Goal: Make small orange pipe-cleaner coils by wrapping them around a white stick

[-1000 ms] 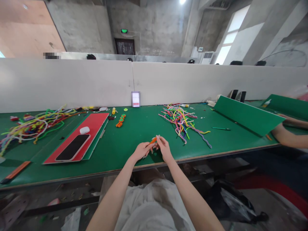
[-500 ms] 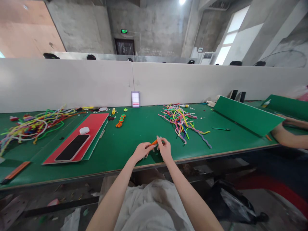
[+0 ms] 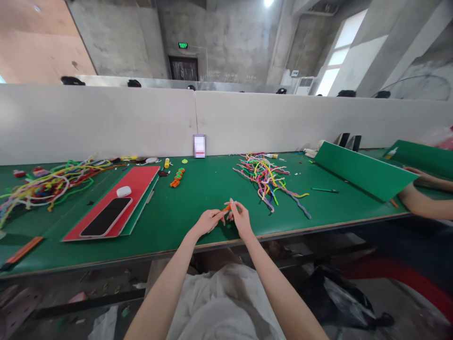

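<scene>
Both hands meet over the front part of the table, pinching a short orange pipe cleaner [image 3: 226, 208] between them. My left hand [image 3: 208, 221] is closed on its lower left end. At the upper right end, my right hand [image 3: 240, 218] grips it with thumb and fingers. Fingers cover much of the piece, so its full shape is hidden. Beyond them, to the left, lies a small twisted orange and green figure [image 3: 177, 177]. A loose heap of multicoloured pipe cleaners [image 3: 265, 174] spreads to the right.
A red board [image 3: 141, 189] at left carries a phone [image 3: 106, 216] and a white case [image 3: 123, 191]. Farther left are more pipe cleaners [image 3: 53, 184] and a brown-orange cutter-like tool [image 3: 23, 252]. At right stand a green board [image 3: 364, 170] and another person's arm [image 3: 424, 200].
My fingers have shifted slightly on the orange pipe cleaner, and less of it shows between the hands. Both hands remain in nearly the same place. The other things lie as before.
</scene>
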